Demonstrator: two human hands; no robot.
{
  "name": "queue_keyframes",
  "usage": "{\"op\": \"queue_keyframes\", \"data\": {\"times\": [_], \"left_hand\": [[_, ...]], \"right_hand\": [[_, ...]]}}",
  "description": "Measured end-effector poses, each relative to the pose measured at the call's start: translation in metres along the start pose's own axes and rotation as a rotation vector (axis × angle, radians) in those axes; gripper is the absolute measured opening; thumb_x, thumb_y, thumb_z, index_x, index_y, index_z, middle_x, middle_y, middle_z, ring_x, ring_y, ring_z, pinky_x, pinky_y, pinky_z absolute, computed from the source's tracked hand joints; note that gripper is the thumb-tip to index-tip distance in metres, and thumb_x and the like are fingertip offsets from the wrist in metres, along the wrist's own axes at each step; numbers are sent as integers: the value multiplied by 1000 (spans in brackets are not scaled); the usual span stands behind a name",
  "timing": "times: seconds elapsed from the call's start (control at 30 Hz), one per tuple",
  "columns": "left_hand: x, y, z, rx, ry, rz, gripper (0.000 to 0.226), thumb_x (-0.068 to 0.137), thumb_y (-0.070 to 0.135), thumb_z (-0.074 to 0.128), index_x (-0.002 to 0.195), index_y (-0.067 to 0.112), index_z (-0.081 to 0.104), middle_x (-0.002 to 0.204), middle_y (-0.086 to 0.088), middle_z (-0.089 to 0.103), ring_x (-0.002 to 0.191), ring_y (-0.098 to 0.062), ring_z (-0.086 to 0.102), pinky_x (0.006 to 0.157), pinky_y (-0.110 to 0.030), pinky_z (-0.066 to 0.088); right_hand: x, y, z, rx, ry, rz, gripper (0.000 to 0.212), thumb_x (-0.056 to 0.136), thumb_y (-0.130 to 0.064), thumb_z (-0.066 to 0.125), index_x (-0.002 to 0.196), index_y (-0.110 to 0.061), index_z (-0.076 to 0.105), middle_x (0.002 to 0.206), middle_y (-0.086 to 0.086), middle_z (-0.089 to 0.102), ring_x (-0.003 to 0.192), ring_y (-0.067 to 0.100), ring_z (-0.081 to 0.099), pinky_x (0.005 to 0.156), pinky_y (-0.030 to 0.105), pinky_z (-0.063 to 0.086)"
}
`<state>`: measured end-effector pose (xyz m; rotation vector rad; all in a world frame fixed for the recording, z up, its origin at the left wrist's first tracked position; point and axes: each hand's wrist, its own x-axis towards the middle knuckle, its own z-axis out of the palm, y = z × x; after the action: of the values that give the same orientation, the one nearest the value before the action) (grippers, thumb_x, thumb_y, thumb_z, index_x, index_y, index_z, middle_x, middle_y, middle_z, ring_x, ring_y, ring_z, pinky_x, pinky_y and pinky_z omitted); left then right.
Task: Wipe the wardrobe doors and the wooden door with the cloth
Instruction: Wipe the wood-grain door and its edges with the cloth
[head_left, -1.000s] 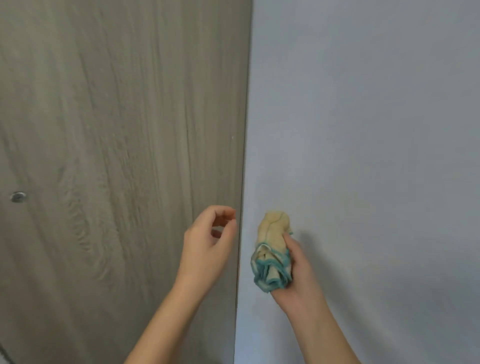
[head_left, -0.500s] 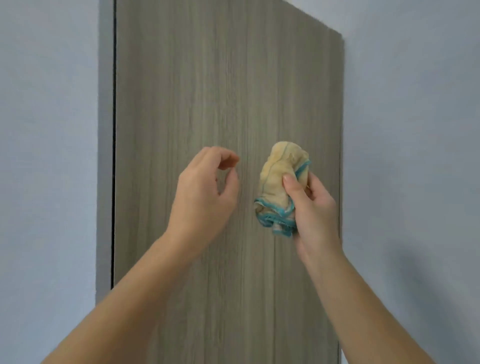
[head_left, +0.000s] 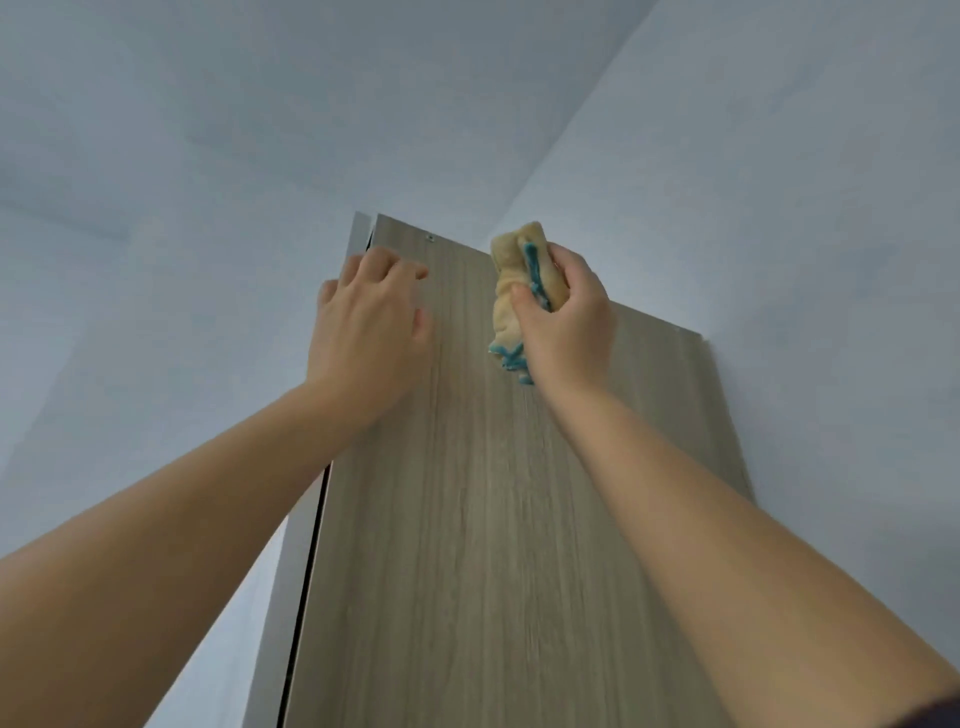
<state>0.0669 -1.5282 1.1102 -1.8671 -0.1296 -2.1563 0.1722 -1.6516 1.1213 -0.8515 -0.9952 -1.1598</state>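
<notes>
A tall wood-grain door panel fills the middle of the view and runs up toward the ceiling. My right hand grips a bunched yellow cloth with blue trim near the panel's top edge. The cloth's upper end pokes above my fist, and its blue hem hangs below. My left hand is raised beside it at the panel's top left corner, fingers spread and empty, over the panel's left edge.
A pale grey frame strip with a dark gap runs down the panel's left side. Pale blue-grey walls flank the panel and meet the ceiling above. A small screw sits near the top edge.
The view has tilted upward from mid-door to the panel's top. Both hands have risen, the right still holding the cloth, the left opening out against the top left corner.
</notes>
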Motion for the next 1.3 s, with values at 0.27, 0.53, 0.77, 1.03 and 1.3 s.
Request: {"op": "queue_keyframes", "data": {"times": [0.27, 0.53, 0.77, 1.03, 1.3], "left_hand": [[37, -46, 16, -17, -133, -162, 57, 102, 24, 30, 153, 6, 12, 163, -11, 6, 151, -23, 4, 120, -42, 15], [36, -58, 28, -106, -133, -148, 51, 103, 28, 29, 147, 1, 23, 153, -15, 31, 144, -29, 25, 112, -47, 30], [33, -52, 22, -45, -120, -157, 40, 104, 23, 27, 139, 4, 30, 140, -9, 42, 137, -29, 35, 100, -45, 37], [32, -52, 22, 52, -96, -91, 27, 103, 22, 26, 124, 10, 39, 126, -6, 48, 130, -26, 40, 99, -48, 40], [31, -50, 21, 52, -75, -81, 19, 103, 28, 25, 99, 16, 39, 97, -2, 48, 93, -26, 48, 80, -43, 40]], "right_hand": [[60, -19, 79, -349, -71, -286, 45, 92, -22, 56, 135, -33, 55, 119, -1, 55, 103, 17, 55, 72, 27, 38], [52, 7, 115, -294, -326, -512, 48, 95, 1, 45, 141, -10, 49, 152, 10, 40, 144, 23, 32, 117, 25, 20], [66, 58, 65, -339, -272, -515, 46, 96, 6, 41, 139, -6, 51, 149, 12, 44, 141, 24, 37, 116, 16, 15], [98, 148, -23, -462, -98, -337, 38, 91, 9, 45, 123, 0, 63, 126, 15, 63, 118, 34, 55, 93, 16, 33], [113, 217, -86, -744, -15, -140, 35, 92, 0, 43, 122, -7, 59, 122, 10, 63, 104, 46, 48, 87, 51, 47]]}}
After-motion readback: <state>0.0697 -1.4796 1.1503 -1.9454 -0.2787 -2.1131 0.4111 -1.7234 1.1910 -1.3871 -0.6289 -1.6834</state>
